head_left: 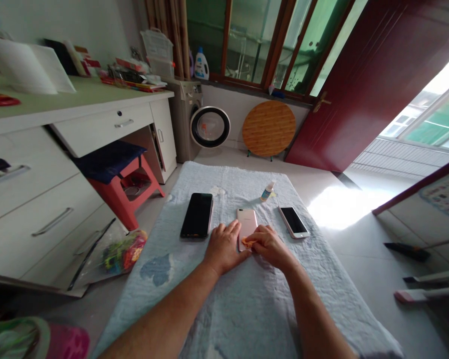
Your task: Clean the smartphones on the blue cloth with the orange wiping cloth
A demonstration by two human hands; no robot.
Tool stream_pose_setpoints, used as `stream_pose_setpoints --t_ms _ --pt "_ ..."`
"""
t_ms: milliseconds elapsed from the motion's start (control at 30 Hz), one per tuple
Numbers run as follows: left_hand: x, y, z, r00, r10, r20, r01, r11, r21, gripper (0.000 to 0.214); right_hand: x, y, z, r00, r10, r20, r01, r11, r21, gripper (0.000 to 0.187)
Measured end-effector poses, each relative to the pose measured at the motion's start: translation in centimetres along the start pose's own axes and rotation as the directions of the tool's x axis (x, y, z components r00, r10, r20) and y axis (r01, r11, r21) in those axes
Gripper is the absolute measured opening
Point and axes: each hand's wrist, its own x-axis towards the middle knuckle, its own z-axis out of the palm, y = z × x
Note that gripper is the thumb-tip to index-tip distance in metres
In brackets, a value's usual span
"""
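Observation:
A pink-gold smartphone (248,222) lies back side up on the cloth-covered table. My left hand (224,249) steadies it, fingers along its left edge and thumb by its lower end. Pinched in my right hand (271,248) is a small orange cloth (248,243), pressed against the lower part of the phone's back. To the left rests a larger black phone (197,216), screen up. A white-framed phone (294,222) lies screen up on the right. Behind them stands a small spray bottle (268,191) with a white top.
A light blue patterned cloth (243,309) covers the table. Left are a red stool (129,184), white drawers (56,199) and a bag of colourful items (123,252). Beyond stand a washing machine (187,94) with its door open and a round wooden tabletop (269,128).

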Motion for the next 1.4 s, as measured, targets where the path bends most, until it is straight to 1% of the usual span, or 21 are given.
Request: stream_pose_setpoints --t_ms 67,133,200,300,400,467,533,633,733,833,933,1000,1033,1067,1100,1167,1200,1233,1267,1300,1400 --pt "0.0 0.0 0.0 1.0 0.004 -0.009 -0.004 1.0 0.004 0.075 -0.4 -0.1 0.0 1.0 -0.006 -0.004 0.006 0.999 0.037 0.029" --pt "0.0 -0.1 0.1 1.0 0.008 -0.009 -0.008 1.0 0.005 0.075 -0.7 0.1 0.1 0.999 0.014 -0.046 -0.012 0.999 0.048 0.027" --pt "0.0 -0.1 0.2 1.0 0.009 -0.007 -0.009 1.0 0.008 0.079 -0.8 0.5 0.3 0.99 0.066 -0.124 -0.061 0.997 0.042 0.025" --pt "0.0 -0.1 0.3 1.0 0.01 -0.006 -0.01 1.0 0.018 0.081 -0.7 1.3 0.6 0.956 0.139 -0.258 -0.132 0.99 0.046 0.023" --pt "0.0 -0.1 0.3 1.0 0.008 -0.003 -0.008 1.0 0.023 0.08 -0.3 1.8 0.9 0.937 0.138 -0.32 -0.122 0.99 0.071 0.024" --pt "0.0 -0.1 0.3 1.0 0.005 0.001 -0.005 1.0 0.024 0.081 -0.1 1.8 1.2 0.939 0.121 -0.323 -0.102 0.992 0.074 0.025" --pt "0.0 -0.2 0.3 1.0 0.001 0.007 -0.001 1.0 0.024 0.082 0.0 1.8 1.3 0.95 0.1 -0.294 -0.082 0.994 0.072 0.025" --pt "0.1 -0.3 0.3 1.0 -0.004 0.013 0.003 1.0 0.021 0.085 -0.3 1.6 1.1 0.977 0.066 -0.202 -0.05 0.996 0.079 0.024" --pt "0.2 -0.4 0.4 1.0 -0.005 0.014 0.005 1.0 0.014 0.083 -1.0 1.2 0.4 0.994 0.037 -0.099 -0.028 0.995 0.091 0.028" --pt "0.2 -0.5 0.4 1.0 -0.001 0.021 0.001 1.0 0.007 0.08 -1.8 0.7 -0.5 1.0 0.001 0.001 -0.001 0.994 0.106 0.03" --pt "0.3 -0.5 0.3 0.999 -0.008 0.04 0.008 1.0 0.008 0.079 -2.3 0.5 -1.2 0.997 -0.018 0.071 0.008 0.991 0.131 0.024" --pt "0.3 -0.5 0.1 0.998 -0.016 0.062 0.016 1.0 0.01 0.08 -2.5 0.7 -1.5 0.999 0.019 0.048 -0.025 0.99 0.141 0.021" --pt "0.3 -0.5 0.0 0.997 -0.018 0.074 0.017 1.0 0.01 0.082 -2.5 1.0 -1.5 0.998 0.057 -0.007 -0.055 0.988 0.144 0.02" --pt "0.3 -0.5 -0.1 0.996 -0.018 0.084 0.017 1.0 0.009 0.083 -2.4 1.3 -1.5 0.991 0.099 -0.089 -0.085 0.985 0.15 0.019" --pt "0.3 -0.5 -0.2 0.996 -0.015 0.092 0.014 1.0 0.007 0.084 -2.3 1.7 -1.5 0.973 0.137 -0.184 -0.107 0.981 0.161 0.019" --pt "0.3 -0.5 -0.3 0.995 -0.009 0.095 0.008 1.0 0.003 0.084 -2.1 2.3 -1.2 0.914 0.19 -0.359 -0.127 0.973 0.192 0.021" --pt "0.3 -0.4 -0.3 0.996 -0.007 0.091 0.007 1.0 0.002 0.083 -2.0 2.5 -1.0 0.885 0.208 -0.416 -0.132 0.97 0.205 0.023" --pt "0.2 -0.4 -0.3 0.996 -0.007 0.086 0.007 1.0 0.004 0.083 -1.9 2.6 -0.8 0.869 0.221 -0.443 -0.137 0.967 0.214 0.024" --pt "0.2 -0.4 -0.2 0.997 -0.009 0.079 0.009 1.0 0.007 0.082 -1.8 2.5 -0.6 0.868 0.228 -0.44 -0.144 0.965 0.218 0.025" --pt "0.2 -0.3 -0.1 0.997 -0.012 0.072 0.011 1.0 0.011 0.082 -1.8 2.3 -0.4 0.882 0.228 -0.412 -0.15 0.965 0.213 0.023" --pt "0.1 -0.3 0.1 0.998 -0.016 0.053 0.015 1.0 0.018 0.083 -1.8 1.3 0.1 0.956 0.187 -0.226 -0.153 0.975 0.159 0.014"
